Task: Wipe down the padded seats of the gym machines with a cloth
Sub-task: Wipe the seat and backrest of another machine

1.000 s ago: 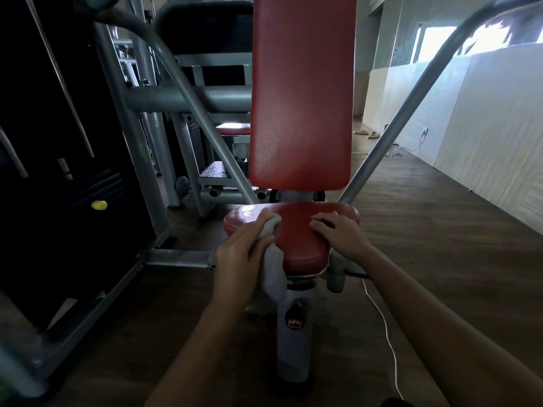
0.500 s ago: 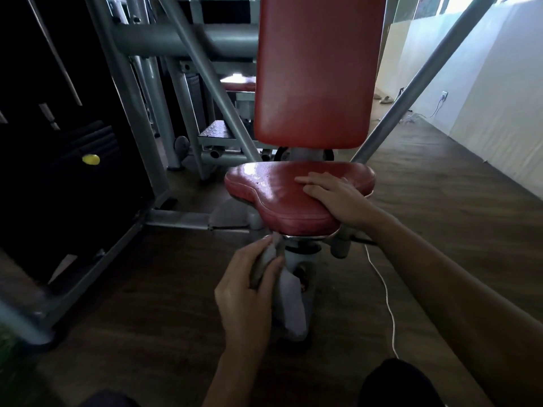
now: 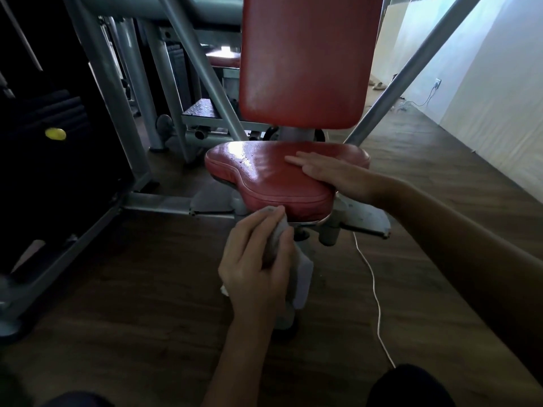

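**Seat pad** (image 3: 273, 177), red, saddle-shaped: broad rear end under the backrest (image 3: 305, 60), narrow nose pointing towards the person. Its long axis appears to run from backrest to nose. Glossy patch on the rear left lobe.

**Cloth** (image 3: 304, 277), grey-white: bunched at the front edge of the seat, just below the nose. The loose tail hangs in front of the seat post. Whether it touches the pad cannot be told.

**Left hand** (image 3: 255, 268): fingers and thumb curled round the cloth, gripping it.

**Right hand** (image 3: 332, 174): lies flat on the right edge of the seat, fingers straight, holding nothing.

**Change:** a second ago the cloth was on top of the left lobe, and it has since dropped off the top to the nose. The right hand's fingers have flattened out.

**Reading:** the top pass looks done, and the front rim is probably next

**Also:** white cable (image 3: 374, 289) on the floor
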